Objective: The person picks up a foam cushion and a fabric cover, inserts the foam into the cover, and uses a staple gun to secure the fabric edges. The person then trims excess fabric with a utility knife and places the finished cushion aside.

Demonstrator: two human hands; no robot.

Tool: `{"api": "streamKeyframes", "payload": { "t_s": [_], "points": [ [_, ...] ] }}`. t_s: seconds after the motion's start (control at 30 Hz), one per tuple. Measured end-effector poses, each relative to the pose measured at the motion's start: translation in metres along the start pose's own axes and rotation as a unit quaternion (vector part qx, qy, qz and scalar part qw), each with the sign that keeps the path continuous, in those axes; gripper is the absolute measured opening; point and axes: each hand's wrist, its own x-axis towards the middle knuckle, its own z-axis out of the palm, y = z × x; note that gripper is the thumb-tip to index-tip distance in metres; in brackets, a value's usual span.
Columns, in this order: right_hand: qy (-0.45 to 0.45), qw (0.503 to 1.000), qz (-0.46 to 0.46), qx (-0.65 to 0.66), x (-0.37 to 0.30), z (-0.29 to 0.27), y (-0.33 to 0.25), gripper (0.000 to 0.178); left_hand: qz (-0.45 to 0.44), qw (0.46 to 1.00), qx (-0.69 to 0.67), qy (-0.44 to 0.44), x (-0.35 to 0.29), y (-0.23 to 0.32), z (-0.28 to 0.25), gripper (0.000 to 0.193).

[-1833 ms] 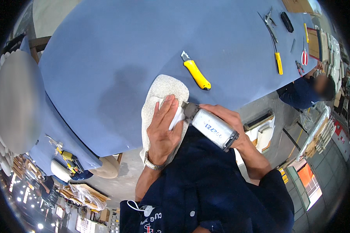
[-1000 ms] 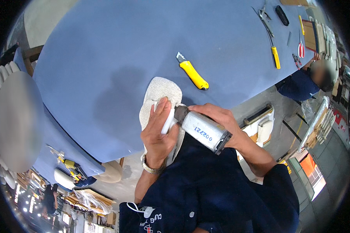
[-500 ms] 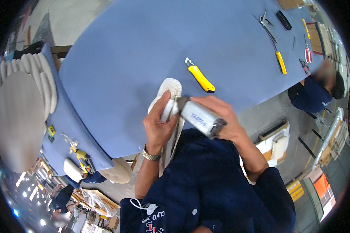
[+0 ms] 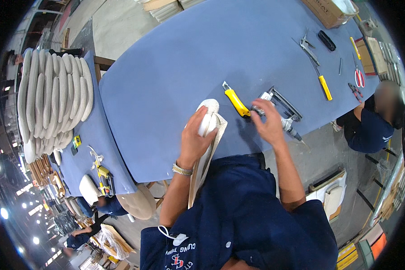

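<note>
My left hand [image 4: 197, 140] grips a white padded seat cushion [image 4: 210, 109] that stands tilted on its edge at the near edge of the blue table [image 4: 166, 67]. My right hand [image 4: 267, 121] rests on a grey pneumatic staple gun [image 4: 281, 104] lying on the table, fingers closed on its body. A yellow utility knife [image 4: 235, 101] lies just left of that hand, between it and the cushion.
Several white cushions [image 4: 54, 99] are stacked on a side table at the left, with a yellow tool [image 4: 102, 173] nearer me. Pliers [image 4: 308, 47], a yellow-handled screwdriver [image 4: 324, 86], red scissors [image 4: 358, 77] and a cardboard box [image 4: 328, 11] lie far right. Another person [image 4: 369, 128] sits at the right.
My right hand has carried the staple gun from the cushion's edge out to the right and down onto the table. The cushion has been turned up onto its edge.
</note>
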Motion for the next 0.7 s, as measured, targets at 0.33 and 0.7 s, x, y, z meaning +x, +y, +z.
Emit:
{"api": "streamKeyframes", "payload": {
  "t_s": [0.33,0.7],
  "points": [
    [-0.137,0.984,0.027,0.114,-0.007,0.033,-0.053,0.024,0.029,0.998,0.037,0.036,-0.02,0.015,0.027,0.073],
    [-0.173,0.979,0.007,0.107,-0.025,0.014,-0.042,0.029,0.0,1.0,0.009,0.02,-0.029,0.01,0.043,0.082]
  ]
}}
